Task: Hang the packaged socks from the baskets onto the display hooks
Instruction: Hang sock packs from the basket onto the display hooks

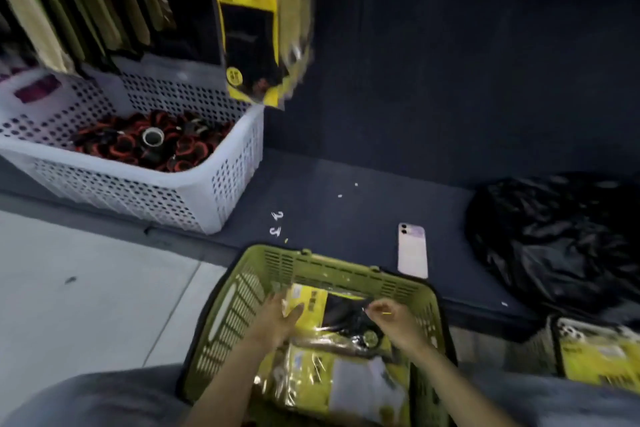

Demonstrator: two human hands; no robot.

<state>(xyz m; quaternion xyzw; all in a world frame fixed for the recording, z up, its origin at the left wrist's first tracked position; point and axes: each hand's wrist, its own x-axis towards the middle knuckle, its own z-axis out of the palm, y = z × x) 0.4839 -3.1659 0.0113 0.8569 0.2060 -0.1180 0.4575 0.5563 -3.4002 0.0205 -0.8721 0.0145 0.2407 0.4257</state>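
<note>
Left hand (pixel 277 317) flat on top sock pack (pixel 332 312) in basket (pixel 332 269); right hand (pixel 394 321) pinches its edge; best lifted singly toward hung packs (pixel 249 28) at 12 o'clock

— What can't you read?
— The print on the sock pack (pixel 313 305) under my left hand (pixel 280 319) is smeared. The yellow sliver (pixel 387 313) by my right hand (pixel 393 321) is too small to name.
— Farther out?
— The hanging packs (pixel 256 21) far above my left hand are blurred, tops cut off. The basket (pixel 542 352) right of my right hand runs off the edge.
</note>
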